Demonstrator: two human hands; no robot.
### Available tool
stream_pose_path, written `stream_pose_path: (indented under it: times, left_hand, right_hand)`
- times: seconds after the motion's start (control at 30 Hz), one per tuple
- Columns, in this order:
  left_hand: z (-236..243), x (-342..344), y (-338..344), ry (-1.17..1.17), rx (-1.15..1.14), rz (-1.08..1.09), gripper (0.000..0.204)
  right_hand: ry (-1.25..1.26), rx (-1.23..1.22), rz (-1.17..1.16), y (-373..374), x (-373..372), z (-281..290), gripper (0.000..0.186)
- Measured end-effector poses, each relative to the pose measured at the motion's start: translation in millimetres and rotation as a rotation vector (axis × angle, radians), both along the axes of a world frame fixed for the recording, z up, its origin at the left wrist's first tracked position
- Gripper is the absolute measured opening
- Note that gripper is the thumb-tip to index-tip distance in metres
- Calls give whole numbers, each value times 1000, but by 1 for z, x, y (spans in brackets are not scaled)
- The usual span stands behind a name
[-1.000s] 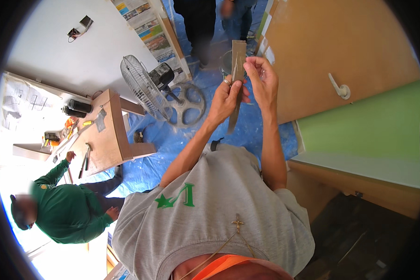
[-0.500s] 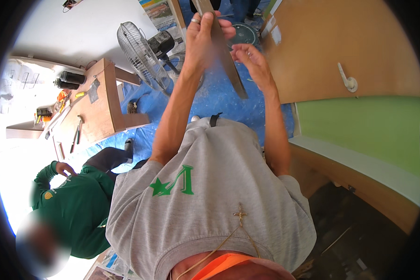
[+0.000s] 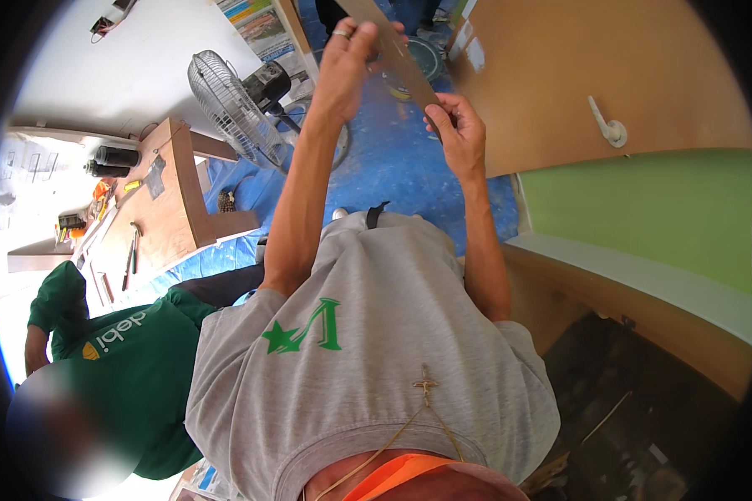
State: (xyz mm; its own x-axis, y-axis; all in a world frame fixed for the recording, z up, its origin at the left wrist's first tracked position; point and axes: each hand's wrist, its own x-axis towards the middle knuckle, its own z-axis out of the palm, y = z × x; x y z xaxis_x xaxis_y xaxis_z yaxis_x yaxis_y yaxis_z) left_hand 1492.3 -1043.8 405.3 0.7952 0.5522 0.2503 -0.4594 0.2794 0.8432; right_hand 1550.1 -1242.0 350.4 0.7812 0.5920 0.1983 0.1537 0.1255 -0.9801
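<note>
A long, narrow brown strip of wood (image 3: 403, 67) slants across the top middle, its upper end cut off by the picture's edge. My left hand (image 3: 348, 63) is closed round its upper part, the thumb lying over the near face. Lower down, my right hand (image 3: 461, 129) grips the strip's near end between thumb and fingers. Both arms stretch forward over the blue floor covering (image 3: 384, 159).
To the left stands a fan (image 3: 230, 104). A wooden workbench (image 3: 154, 217) carries a hammer (image 3: 132, 250) and black cylinders (image 3: 117, 157). A person in a green top (image 3: 134, 359) is close on my left. At right is a brown door (image 3: 593, 75) with a white handle (image 3: 607, 125).
My right hand, free of the strip before, has taken hold of its near end. The strip has shifted slightly up and left. The person in green has moved an arm outward.
</note>
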Motion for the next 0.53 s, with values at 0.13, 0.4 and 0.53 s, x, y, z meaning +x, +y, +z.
stream_pose_path:
  times: [0.13, 0.4, 0.53]
  left_hand:
    - [-15, -2, -29, 248, 75, -145, 23]
    - [-20, 12, -31, 200, 69, -42, 19]
    - [-25, 17, -31, 223, 30, -2, 19]
  right_hand:
    - [51, -11, -5, -12, 10, 9, 23]
    - [259, -12, 260, -52, 22, 14, 36]
    - [169, -113, 308, -78, 28, -13, 45]
